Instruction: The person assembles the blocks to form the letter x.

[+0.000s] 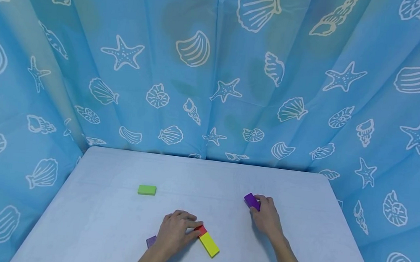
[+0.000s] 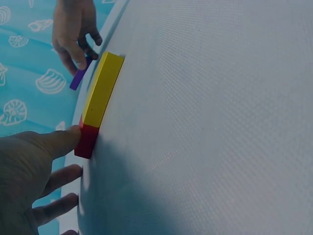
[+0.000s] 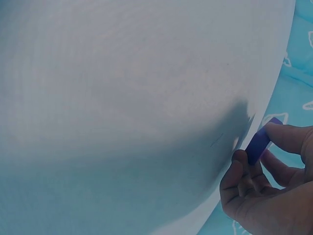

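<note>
My right hand (image 1: 267,219) pinches a purple block (image 1: 251,201) between thumb and fingers over the right side of the table; the right wrist view shows this purple block (image 3: 260,144) tilted in the fingertips. Near the table's middle, my left hand (image 1: 175,231) has its thumb and index finger at a small red block (image 1: 201,230). A longer yellow block (image 1: 209,245) lies end to end with the red one, the pair slanting toward the front right. In the left wrist view the thumb touches the red block (image 2: 87,142) close to where it meets the yellow block (image 2: 103,88).
A green block (image 1: 147,190) lies on the white table (image 1: 115,168) at the back left. Another purple block (image 1: 151,241) is partly hidden beside the left wrist. Blue curtains (image 1: 197,104) with white shell prints hang behind and along both sides of the table.
</note>
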`<state>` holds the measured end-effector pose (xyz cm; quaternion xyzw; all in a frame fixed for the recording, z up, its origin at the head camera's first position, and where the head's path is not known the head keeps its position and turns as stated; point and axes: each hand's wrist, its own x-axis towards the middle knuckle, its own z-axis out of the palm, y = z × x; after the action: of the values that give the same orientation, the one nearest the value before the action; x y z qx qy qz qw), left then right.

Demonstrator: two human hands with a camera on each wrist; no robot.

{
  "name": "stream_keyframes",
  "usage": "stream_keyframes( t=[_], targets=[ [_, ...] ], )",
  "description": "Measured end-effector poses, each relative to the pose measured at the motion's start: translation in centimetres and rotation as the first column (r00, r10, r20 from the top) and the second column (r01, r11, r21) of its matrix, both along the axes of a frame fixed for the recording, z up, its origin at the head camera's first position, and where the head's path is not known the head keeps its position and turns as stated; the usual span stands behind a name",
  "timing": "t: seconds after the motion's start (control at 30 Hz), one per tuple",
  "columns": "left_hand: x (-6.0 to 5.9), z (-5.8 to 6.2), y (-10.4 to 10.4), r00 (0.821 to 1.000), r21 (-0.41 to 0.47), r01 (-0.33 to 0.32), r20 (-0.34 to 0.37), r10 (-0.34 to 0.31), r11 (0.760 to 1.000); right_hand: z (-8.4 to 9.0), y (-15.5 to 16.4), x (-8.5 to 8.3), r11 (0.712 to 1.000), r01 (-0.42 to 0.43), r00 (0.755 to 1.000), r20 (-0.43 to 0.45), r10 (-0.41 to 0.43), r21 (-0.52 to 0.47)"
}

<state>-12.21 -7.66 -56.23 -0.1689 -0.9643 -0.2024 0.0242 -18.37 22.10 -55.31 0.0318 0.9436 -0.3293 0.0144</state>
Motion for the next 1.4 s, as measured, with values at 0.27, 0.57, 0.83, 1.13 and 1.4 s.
stream_keyframes(
  t=[0.27, 0.57, 0.83, 1.13, 1.4],
  targets=[
    [0.0, 0.0, 0.0, 1.0, -0.012, -0.001, -0.002, 0.001, 1.0, 0.1, -0.2, 0.0, 1.0, -0.019, 1.0, 0.0, 0.019, 0.0],
    [-0.1, -0.1, 0.0, 1.0, -0.008, -0.002, 0.002, 0.002, 1.0, 1.2, -0.9, 0.3, 0.998, -0.055, 0.998, -0.012, 0.055, -0.021],
    [0.0, -0.1, 0.0, 1.0, -0.005, 0.003, -0.021, -0.003, 1.0, 1.7, -1.8, 0.6, 0.996, -0.09, 0.995, -0.035, 0.09, -0.008],
    [-0.1, -0.1, 0.1, 1.0, -0.015, -0.009, 0.001, 0.009, 1.0, 1.9, -2.6, 0.9, 0.991, -0.128, 0.991, -0.022, 0.129, 0.033],
    [-0.1, -0.1, 0.1, 1.0, -0.006, -0.014, 0.005, 0.014, 1.0, 1.6, -3.4, 1.1, 0.984, -0.16, 0.987, -0.011, 0.161, 0.081]
  ],
)
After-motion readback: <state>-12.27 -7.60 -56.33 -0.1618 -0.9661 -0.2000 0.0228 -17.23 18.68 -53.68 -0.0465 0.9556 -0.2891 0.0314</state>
